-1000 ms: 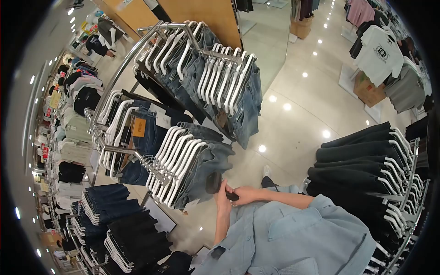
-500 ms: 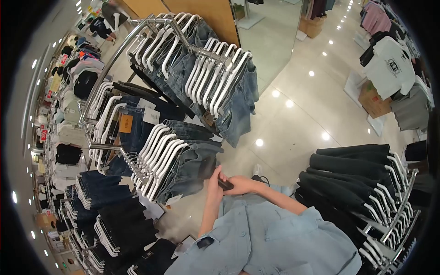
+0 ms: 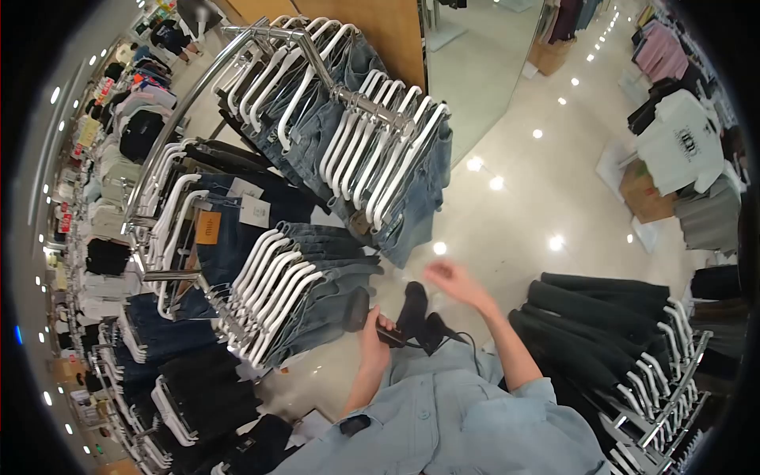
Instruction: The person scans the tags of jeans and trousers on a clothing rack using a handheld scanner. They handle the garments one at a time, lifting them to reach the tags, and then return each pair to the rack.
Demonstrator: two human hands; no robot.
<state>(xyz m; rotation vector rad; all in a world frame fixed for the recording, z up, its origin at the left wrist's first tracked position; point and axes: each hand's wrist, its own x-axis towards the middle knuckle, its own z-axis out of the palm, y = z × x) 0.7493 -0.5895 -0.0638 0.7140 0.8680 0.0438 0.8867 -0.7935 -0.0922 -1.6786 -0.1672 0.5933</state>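
My left hand [image 3: 372, 336] is closed around the handle of a dark handheld device [image 3: 358, 310] with a broad, flat head; a thin black cord trails from it toward my waist. Right beside the device's head hang grey-blue denim garments [image 3: 332, 297] on white hangers. My right hand [image 3: 447, 277] is raised over the floor, away from the device, and smeared by motion; nothing shows in it. Between my hands, lower down, are dark shapes [image 3: 413, 313] close to the front of my shirt.
A chrome rack [image 3: 317, 63] at left carries jeans [image 3: 404, 218] on white hangers. At right, another metal rack [image 3: 673, 388] holds black garments [image 3: 586, 317]. Shiny tiled floor [image 3: 507, 214] runs between them. A mirror [image 3: 483, 71] stands at the back, a cardboard box [image 3: 645, 194] at far right.
My right hand has let go of the device and swung up and to the right. My left hand still holds it. Dark shapes have come into view below; the view has shifted slightly.
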